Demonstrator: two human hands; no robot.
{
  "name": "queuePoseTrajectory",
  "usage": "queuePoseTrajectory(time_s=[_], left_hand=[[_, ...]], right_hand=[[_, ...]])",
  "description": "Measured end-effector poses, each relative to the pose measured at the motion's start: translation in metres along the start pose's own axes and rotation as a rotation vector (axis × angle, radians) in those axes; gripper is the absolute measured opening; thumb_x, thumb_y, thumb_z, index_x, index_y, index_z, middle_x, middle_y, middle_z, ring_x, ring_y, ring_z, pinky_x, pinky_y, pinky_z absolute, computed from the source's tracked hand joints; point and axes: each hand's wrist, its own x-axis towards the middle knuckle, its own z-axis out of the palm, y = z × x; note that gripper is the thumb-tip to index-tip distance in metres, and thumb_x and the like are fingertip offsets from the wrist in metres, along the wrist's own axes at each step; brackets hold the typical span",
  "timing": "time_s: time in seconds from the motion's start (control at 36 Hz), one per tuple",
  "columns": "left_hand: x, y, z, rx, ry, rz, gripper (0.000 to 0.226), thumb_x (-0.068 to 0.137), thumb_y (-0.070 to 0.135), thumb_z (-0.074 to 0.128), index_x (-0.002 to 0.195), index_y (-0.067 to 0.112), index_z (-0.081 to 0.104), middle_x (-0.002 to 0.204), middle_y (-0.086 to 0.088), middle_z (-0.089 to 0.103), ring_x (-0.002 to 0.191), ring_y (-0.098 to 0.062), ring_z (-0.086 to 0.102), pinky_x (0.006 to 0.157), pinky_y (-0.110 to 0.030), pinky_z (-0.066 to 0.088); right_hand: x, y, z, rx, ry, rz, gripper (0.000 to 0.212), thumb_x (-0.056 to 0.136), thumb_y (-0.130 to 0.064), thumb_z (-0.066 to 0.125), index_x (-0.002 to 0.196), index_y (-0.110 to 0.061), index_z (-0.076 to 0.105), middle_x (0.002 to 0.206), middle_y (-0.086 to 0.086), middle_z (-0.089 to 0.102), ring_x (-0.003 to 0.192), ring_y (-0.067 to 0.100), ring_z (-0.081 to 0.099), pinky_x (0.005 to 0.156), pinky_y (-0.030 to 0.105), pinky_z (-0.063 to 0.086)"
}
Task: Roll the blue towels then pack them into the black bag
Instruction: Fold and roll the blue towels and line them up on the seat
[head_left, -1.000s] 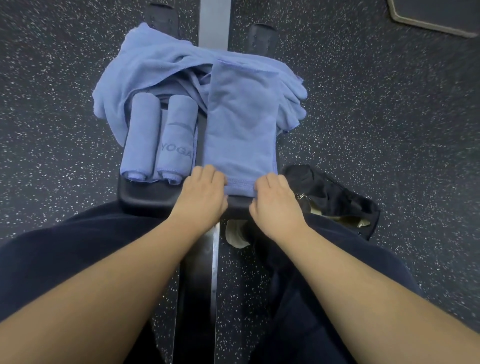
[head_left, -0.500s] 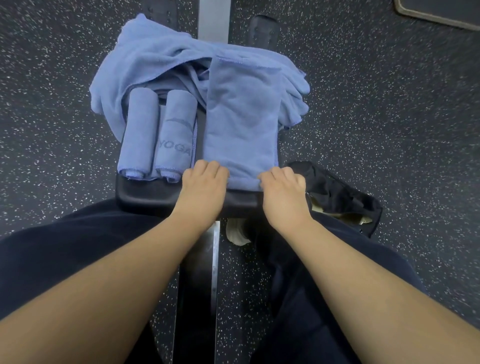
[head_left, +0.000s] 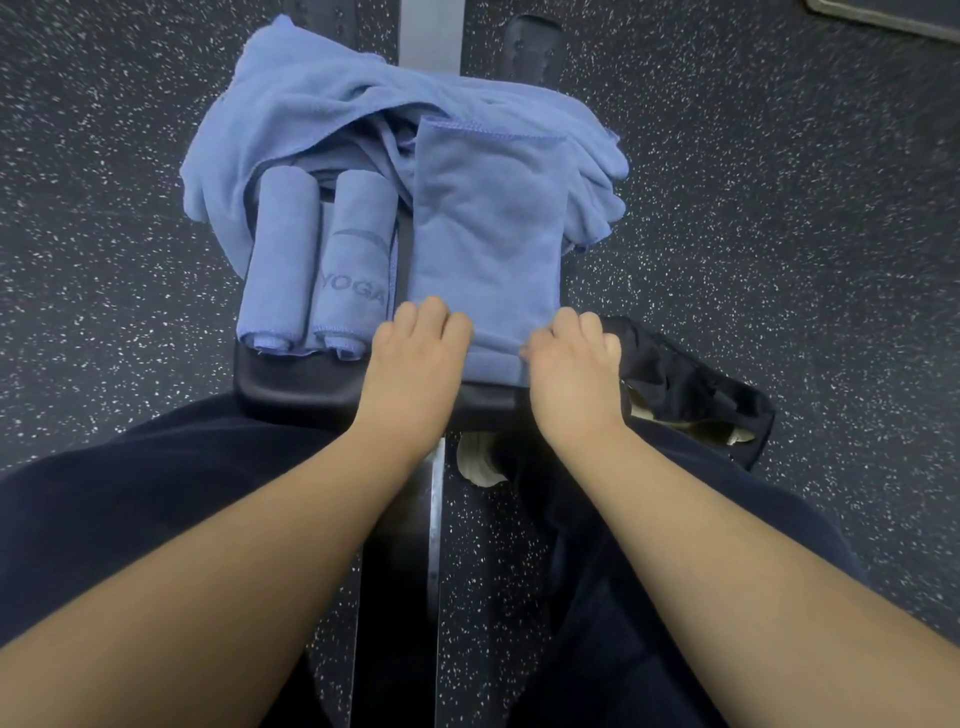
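Blue towel (head_left: 485, 249) flat under both curled hands, left hand (head_left: 415, 358), right hand (head_left: 571, 364); "YOGA" on rolled towel (head_left: 358, 260) beside.

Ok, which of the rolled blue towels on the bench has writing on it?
The right-hand rolled blue towel, printed "YOGA", beside the left hand. The other rolled blue towel on its left is plain.

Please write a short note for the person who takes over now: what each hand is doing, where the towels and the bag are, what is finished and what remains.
Left hand and right hand: both grip the near edge of the folded towel, which lies flat on the bench pad.
Done: two rolled towels lie side by side left of it, one marked YOGA.
Loose towels are heaped at the far end.
The black bag lies open on the floor to the right; no towel shows in it.
Left: roll this towel and the heap, then pack all.
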Motion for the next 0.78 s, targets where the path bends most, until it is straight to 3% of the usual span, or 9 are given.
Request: queuePoseTrajectory(time_s=[0.08,0.14,0.25,0.31,0.36,0.47,0.61,0.78], left_hand=[[0.001,0.001,0.0,-0.183,0.006,0.075,0.025,0.059,-0.015,0.059,0.074,0.004,0.051,0.077,-0.018,0.048,0.063,-0.034,0.049,0.048,-0.041,0.043],[0.0,0.002,0.002,-0.179,-0.016,0.094,0.022,0.06,-0.014,0.061,0.072,0.003,0.052,0.076,-0.018,0.047,0.062,-0.034,0.048,0.047,-0.042,0.043],[-0.004,0.002,0.009,-0.103,-0.019,0.081,0.013,0.063,-0.004,0.053,0.072,0.004,0.056,0.076,-0.017,0.051,0.065,-0.032,0.05,0.05,-0.04,0.044],[-0.007,0.003,0.011,-0.064,-0.007,0.068,0.016,0.067,0.006,0.043,0.074,0.006,0.057,0.076,-0.015,0.051,0.067,-0.031,0.05,0.054,-0.04,0.046],[-0.009,0.005,0.012,-0.039,-0.015,0.044,0.022,0.067,0.016,0.039,0.074,0.006,0.056,0.076,-0.014,0.051,0.068,-0.03,0.048,0.055,-0.038,0.044],[-0.007,0.006,0.011,0.066,-0.04,0.019,0.022,0.065,0.025,0.055,0.078,0.008,0.058,0.079,-0.012,0.053,0.072,-0.029,0.049,0.056,-0.034,0.037],[-0.002,0.001,0.01,0.067,-0.081,0.013,0.037,0.06,0.022,0.083,0.087,0.008,0.062,0.084,-0.013,0.057,0.077,-0.031,0.053,0.062,-0.035,0.037],[0.004,-0.001,0.009,0.03,-0.112,0.014,0.042,0.052,0.004,0.086,0.088,0.006,0.064,0.084,-0.013,0.06,0.077,-0.034,0.059,0.066,-0.034,0.033]], right_hand=[[0.0,-0.005,-0.014,0.124,-0.06,-0.061,0.022,0.065,0.008,0.071,0.08,-0.005,0.06,0.086,0.015,0.054,0.077,0.032,0.054,0.059,0.032,0.031],[-0.003,-0.006,-0.015,0.178,-0.12,-0.086,0.019,0.079,0.01,0.057,0.091,-0.004,0.056,0.098,0.015,0.05,0.087,0.032,0.051,0.063,0.034,0.026],[-0.005,-0.008,-0.006,0.259,-0.022,-0.098,0.022,0.062,0.017,0.061,0.072,-0.002,0.054,0.08,0.018,0.051,0.069,0.033,0.053,0.055,0.031,0.026],[-0.006,-0.009,0.0,0.23,0.045,-0.137,0.012,0.063,0.008,0.052,0.068,-0.004,0.053,0.073,0.016,0.051,0.062,0.031,0.052,0.057,0.033,0.031],[-0.006,-0.01,0.006,0.185,0.098,-0.155,0.016,0.066,-0.007,0.037,0.067,-0.007,0.052,0.07,0.013,0.05,0.061,0.029,0.05,0.063,0.031,0.026],[-0.009,-0.011,0.014,0.158,0.151,-0.148,0.026,0.063,-0.021,0.031,0.071,-0.007,0.051,0.071,0.011,0.049,0.067,0.026,0.047,0.063,0.032,0.025],[-0.008,-0.007,0.015,-0.039,0.162,-0.148,0.026,0.07,-0.009,0.031,0.076,-0.011,0.056,0.074,0.007,0.052,0.067,0.025,0.05,0.061,0.029,0.025],[-0.004,-0.005,0.012,0.017,0.134,-0.174,0.023,0.072,-0.005,0.037,0.077,-0.009,0.059,0.073,0.008,0.054,0.066,0.027,0.054,0.065,0.032,0.025]])
